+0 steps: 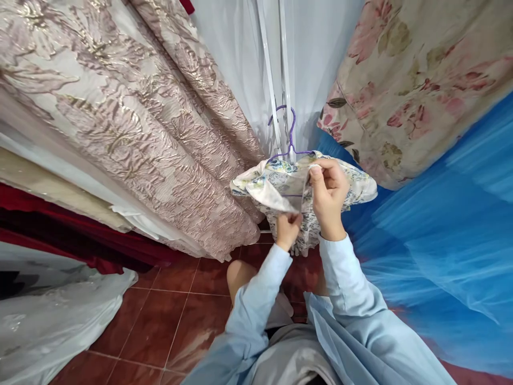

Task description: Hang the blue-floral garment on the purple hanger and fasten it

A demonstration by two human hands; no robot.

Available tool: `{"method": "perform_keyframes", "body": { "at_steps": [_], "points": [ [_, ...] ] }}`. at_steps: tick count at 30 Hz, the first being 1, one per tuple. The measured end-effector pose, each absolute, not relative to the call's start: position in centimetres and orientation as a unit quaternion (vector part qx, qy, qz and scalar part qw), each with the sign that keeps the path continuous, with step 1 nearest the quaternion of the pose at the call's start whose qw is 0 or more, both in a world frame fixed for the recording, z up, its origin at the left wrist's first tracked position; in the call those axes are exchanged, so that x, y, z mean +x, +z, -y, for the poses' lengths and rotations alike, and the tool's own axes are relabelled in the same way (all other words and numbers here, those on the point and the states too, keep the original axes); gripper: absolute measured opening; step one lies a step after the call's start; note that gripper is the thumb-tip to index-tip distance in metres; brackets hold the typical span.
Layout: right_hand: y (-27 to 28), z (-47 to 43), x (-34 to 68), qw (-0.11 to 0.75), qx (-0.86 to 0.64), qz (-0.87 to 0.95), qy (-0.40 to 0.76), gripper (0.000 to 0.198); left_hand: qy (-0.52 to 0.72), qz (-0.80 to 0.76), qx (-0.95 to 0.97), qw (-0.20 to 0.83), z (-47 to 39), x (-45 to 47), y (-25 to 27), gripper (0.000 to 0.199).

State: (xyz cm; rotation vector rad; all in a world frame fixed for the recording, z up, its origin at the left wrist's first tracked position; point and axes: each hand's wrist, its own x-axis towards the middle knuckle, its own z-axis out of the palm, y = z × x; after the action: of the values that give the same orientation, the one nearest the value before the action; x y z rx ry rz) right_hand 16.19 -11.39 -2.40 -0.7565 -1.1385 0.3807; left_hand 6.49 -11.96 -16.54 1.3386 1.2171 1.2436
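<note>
Light-blue long-sleeved shirt [356, 310] on the person, bottom centre. Cream floral-print cloth garment [266, 193] hangs at frame centre on thin purple hanger [292, 128]. Right hand [331, 192] clamped on the garment's front edge, thumb and fingers pinched. Left hand [287, 231], lower, at the loose flap, fingers curled; blurred, cannot tell if gripping. Pink metallic-patterned fabric [140, 133] upper left; blue tulle [441, 240] lower right.

Down below, glossy red-brown floor tiles [148, 326] catch the light between pale grout lines! Out left, embossed pink fabric [120, 117] hangs in heavy folds, deep red cloth [60, 227] nearby; white drapery [232, 48] fills the back; and right, floral cloth [409, 96] meets sweeping blue netting [436, 235].
</note>
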Motion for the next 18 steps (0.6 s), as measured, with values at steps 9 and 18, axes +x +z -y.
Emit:
{"method": "perform_keyframes", "body": {
  "at_steps": [9,18],
  "points": [
    [-3.4,11.4,17.7,0.767,-0.351,0.491,0.218,0.032,0.578,-0.497,0.502,0.409,12.8,2.6,-17.8,0.083],
    [-3.3,11.5,20.7,0.786,-0.366,0.442,0.232,0.032,0.703,-0.542,0.457,0.054,4.5,-3.8,-9.6,0.007]
  ]
}}
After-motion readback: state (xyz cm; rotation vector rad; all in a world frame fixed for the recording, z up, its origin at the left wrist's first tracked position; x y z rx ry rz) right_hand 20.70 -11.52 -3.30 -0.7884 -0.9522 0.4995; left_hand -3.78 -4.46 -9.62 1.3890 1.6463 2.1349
